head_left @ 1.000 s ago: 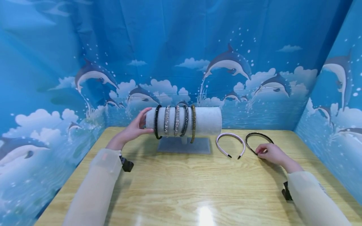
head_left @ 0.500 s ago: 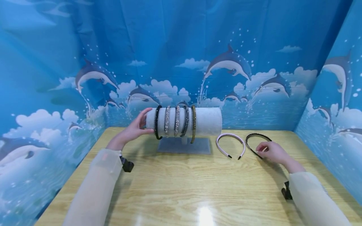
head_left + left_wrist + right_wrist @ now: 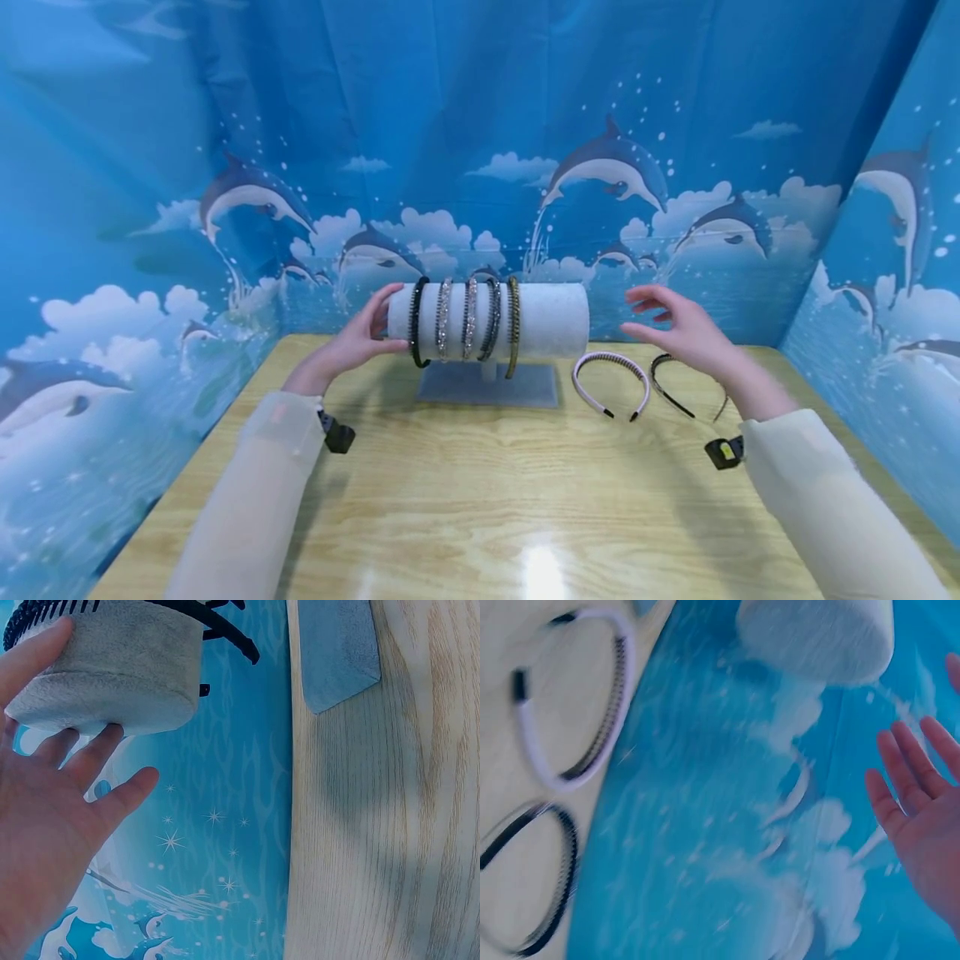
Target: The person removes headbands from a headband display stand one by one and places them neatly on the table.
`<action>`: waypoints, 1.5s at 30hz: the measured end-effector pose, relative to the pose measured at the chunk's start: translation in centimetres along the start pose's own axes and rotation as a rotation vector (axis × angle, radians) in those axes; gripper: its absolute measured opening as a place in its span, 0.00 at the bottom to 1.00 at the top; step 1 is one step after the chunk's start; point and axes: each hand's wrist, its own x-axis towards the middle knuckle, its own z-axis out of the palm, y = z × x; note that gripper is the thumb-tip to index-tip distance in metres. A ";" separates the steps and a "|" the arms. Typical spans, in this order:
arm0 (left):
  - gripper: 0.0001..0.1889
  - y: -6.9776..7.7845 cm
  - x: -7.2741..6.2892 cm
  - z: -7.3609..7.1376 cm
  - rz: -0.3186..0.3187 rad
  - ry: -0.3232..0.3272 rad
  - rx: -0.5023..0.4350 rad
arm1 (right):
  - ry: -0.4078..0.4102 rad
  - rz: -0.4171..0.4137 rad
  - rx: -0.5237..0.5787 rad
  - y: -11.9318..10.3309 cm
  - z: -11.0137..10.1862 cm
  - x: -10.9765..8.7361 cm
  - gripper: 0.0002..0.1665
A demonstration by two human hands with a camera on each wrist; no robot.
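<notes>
A pale grey cylindrical headband display stand stands at the back of the table. My left hand holds its left end, the thumb on the front beside a black headband. The left wrist view shows the thumb on the plush roll and the fingers against its end. Further right on the roll hang several more headbands, among them a glittery silver one and a gold one. My right hand is raised right of the roll, fingers apart and holding nothing.
A pale pink headband lies on the table right of the stand's grey base. A thin black headband lies beside it, partly hidden by my right hand. A blue dolphin-print curtain closes off the back and sides.
My right hand has left the black headband on the table and risen up and to the left, its fingers spreading. My left hand stays on the roll.
</notes>
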 end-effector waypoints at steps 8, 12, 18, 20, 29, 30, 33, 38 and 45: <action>0.47 0.2 0.1 0.1 -0.009 -0.004 0.001 | -0.079 -0.069 -0.057 -3.7 2.3 4.6 0.50; 0.48 0.2 0.1 0.1 -0.013 0.001 -0.001 | -0.115 -0.092 -0.102 -4.9 3.6 6.6 0.58; 0.48 0.1 0.0 0.0 -0.023 0.008 0.001 | -0.174 -0.133 -0.162 -6.1 5.6 8.8 0.65; 0.49 0.0 0.0 0.0 -0.026 0.011 0.001 | -0.192 -0.134 -0.170 -6.3 6.2 9.3 0.67; 0.48 0.0 0.0 0.0 -0.018 0.002 0.014 | -0.247 -0.081 -0.196 -6.8 7.3 10.5 0.72; 0.48 0.0 0.0 0.0 -0.019 0.002 0.017 | -0.251 -0.078 -0.206 -6.8 7.3 10.5 0.73; 0.48 0.0 0.0 0.0 -0.021 0.004 0.016 | -0.271 -0.070 -0.239 -6.9 7.3 10.6 0.73; 0.47 0.0 0.0 0.0 -0.005 0.000 0.016 | -0.292 -0.064 -0.294 -7.0 7.3 10.9 0.73; 0.47 -0.1 0.0 0.0 0.004 0.000 0.024 | -0.301 -0.075 -0.363 -7.0 7.6 10.9 0.73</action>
